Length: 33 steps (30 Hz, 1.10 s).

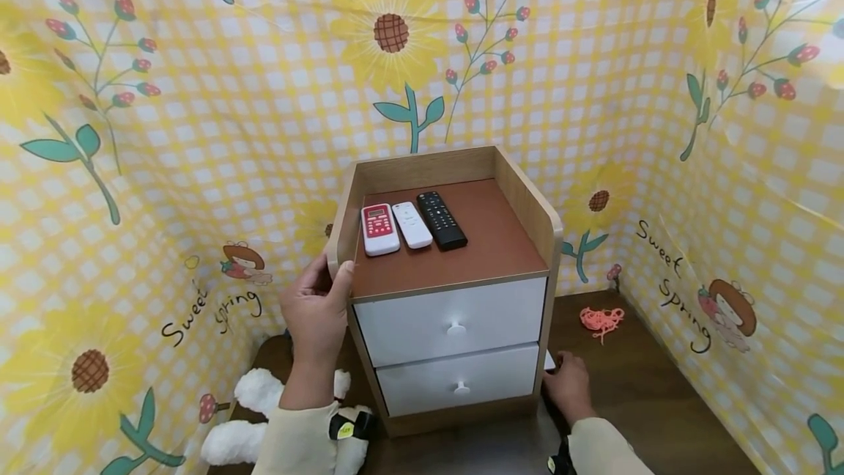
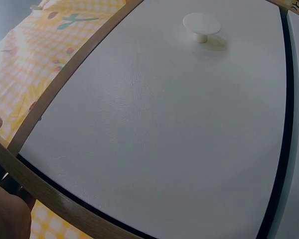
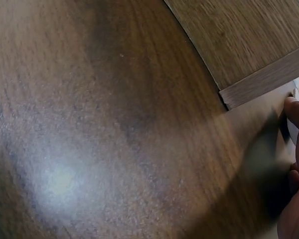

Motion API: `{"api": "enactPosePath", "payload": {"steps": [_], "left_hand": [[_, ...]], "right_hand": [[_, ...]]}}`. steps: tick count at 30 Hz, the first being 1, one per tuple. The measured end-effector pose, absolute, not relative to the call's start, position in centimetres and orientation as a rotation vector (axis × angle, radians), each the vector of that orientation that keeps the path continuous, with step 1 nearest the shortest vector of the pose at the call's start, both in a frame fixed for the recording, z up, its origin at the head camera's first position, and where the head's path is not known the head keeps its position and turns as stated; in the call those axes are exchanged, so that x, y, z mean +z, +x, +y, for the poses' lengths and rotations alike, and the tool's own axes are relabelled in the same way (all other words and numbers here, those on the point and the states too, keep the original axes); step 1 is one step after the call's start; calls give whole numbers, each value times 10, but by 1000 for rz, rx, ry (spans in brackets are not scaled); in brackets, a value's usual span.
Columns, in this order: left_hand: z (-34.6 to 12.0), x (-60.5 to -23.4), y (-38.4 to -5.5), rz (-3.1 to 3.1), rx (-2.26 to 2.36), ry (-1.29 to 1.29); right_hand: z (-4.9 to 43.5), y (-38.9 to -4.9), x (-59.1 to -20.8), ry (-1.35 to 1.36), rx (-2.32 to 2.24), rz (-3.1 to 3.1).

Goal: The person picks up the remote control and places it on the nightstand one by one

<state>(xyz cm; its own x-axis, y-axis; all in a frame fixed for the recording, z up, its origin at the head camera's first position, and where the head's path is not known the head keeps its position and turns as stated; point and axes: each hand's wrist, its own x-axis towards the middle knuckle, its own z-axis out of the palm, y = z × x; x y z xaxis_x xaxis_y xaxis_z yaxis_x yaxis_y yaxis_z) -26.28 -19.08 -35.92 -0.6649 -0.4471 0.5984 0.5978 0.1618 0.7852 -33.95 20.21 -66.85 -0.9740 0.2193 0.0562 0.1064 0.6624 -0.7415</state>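
Note:
A small wood-trimmed cabinet (image 1: 381,425) with two white drawers stands in the middle of the head view. My left hand (image 1: 316,317) grips the front edge of its left side panel, thumb on the near face. In the left wrist view that hand (image 2: 9,211) shows at the panel's edge, beside a white drawer front (image 2: 154,114) with a round knob (image 2: 202,24). Low beside the cabinet's right side, my right hand (image 1: 571,388) pinches a white flat thing (image 1: 549,361), mostly hidden behind the cabinet; I cannot tell its kind.
On the brown cabinet top lie a red-and-white remote (image 1: 380,229), a white remote (image 1: 412,226) and a black remote (image 1: 442,221). Coral yarn (image 1: 601,319) lies on the dark wooden surface (image 1: 649,387) at right. White fluffy plush (image 1: 237,442) lies at left. Checked floral cloth (image 1: 264,94) surrounds everything.

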Motion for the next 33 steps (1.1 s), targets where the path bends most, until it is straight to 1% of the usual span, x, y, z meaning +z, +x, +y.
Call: {"api": "enactPosePath", "payload": {"steps": [10,20,23,27,30,33], "left_hand": [[-189,-362,-263,-1639,-1642,-145],[-188,-362,-263,-1632,-1660,-142],[-188,-362,-263,-1634,-1654,-139],[-189,-362,-264,-1641,-1648,-147],[-191,-362,-264,-1642,-1657,-149],[-193,-360,-264,-1637,-1667,-138]], "right_hand": [[206,-335,-669,-290,1166,-2753],[222,-310,-672,-434,1246,-2610],[231,-295,-673,-477,1247,-2549],[244,-264,-667,-529,1310,-2441],[254,-242,-651,-557,1401,-2358],[262,-224,-625,-590,1474,-2287]]}}
